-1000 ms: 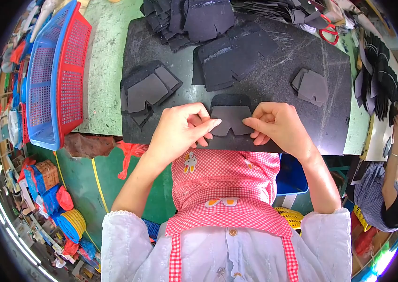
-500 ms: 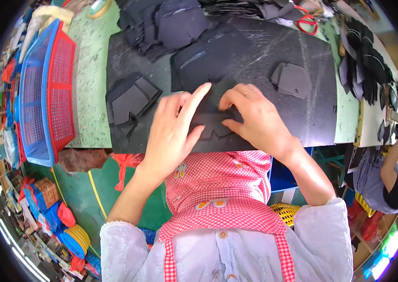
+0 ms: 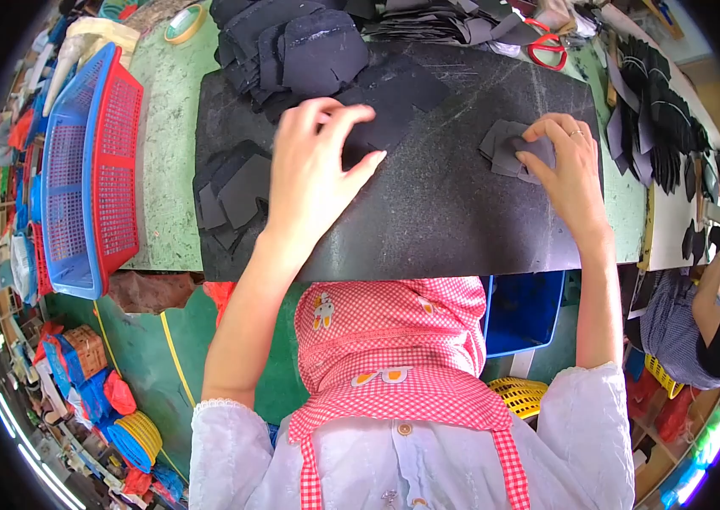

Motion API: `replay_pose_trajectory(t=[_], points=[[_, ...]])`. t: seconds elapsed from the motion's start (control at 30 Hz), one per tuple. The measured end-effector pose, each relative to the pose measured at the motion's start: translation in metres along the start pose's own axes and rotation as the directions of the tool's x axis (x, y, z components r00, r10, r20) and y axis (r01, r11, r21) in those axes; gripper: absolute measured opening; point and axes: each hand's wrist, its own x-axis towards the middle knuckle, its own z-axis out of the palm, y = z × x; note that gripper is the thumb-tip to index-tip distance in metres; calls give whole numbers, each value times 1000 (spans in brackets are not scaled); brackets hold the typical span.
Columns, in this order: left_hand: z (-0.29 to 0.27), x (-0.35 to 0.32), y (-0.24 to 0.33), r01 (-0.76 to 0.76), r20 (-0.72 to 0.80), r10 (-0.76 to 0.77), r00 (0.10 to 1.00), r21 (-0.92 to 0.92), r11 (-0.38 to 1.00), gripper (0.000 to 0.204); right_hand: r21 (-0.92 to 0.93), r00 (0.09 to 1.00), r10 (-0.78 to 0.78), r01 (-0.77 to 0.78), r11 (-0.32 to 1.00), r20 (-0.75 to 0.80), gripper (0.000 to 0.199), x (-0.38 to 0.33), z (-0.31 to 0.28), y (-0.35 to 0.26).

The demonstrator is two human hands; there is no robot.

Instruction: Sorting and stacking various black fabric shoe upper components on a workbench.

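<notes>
My left hand, slightly blurred, is over the black mat with thumb and forefinger spread apart. Its fingertips are beside a large dark sheet piece, and nothing shows between them. On the right, my right hand reaches onto a small stack of grey cut pieces. The thumb and forefinger are curved with a gap between their tips, which appear to touch the top piece. Left of my left forearm lies another loose stack of dark grey cut pieces, partly hidden by that arm.
The black mat covers much of a green table. Piled dark pieces and red-handled scissors lie at the back. Nested blue and red baskets stand left, near a tape roll. Another person is at far right.
My hands have moved apart: the left forward and slightly left, the right across to the small grey stack. The notched piece beneath them at the mat's near edge is gone from there.
</notes>
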Motion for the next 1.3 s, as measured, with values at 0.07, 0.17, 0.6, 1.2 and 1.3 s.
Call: replay_pose_trajectory(t=[0.07, 0.17, 0.6, 1.2, 1.3], points=[[15, 4, -7, -23, -8, 23, 1000, 6, 1000, 32, 127, 996, 26, -37, 991, 82, 25, 0, 0, 8], [17, 1, -9, -75, -85, 73, 994, -17, 997, 18, 193, 973, 36, -81, 978, 227, 25, 6, -7, 10], [30, 18, 3, -8, -272, -15, 962, -82, 997, 12, 321, 943, -307, 252, 913, 133, 27, 20, -40, -56], [-34, -50, 24, 197, 196, -110, 974, -514, 835, 20, 796, 776, -174, -589, 142, 606, 16, 11, 6, -117], [-40, -46, 17, 478, 439, -237, 866, -592, 649, 15, 739, 719, -171, -649, 183, 674, 16, 6, 9, -120]])
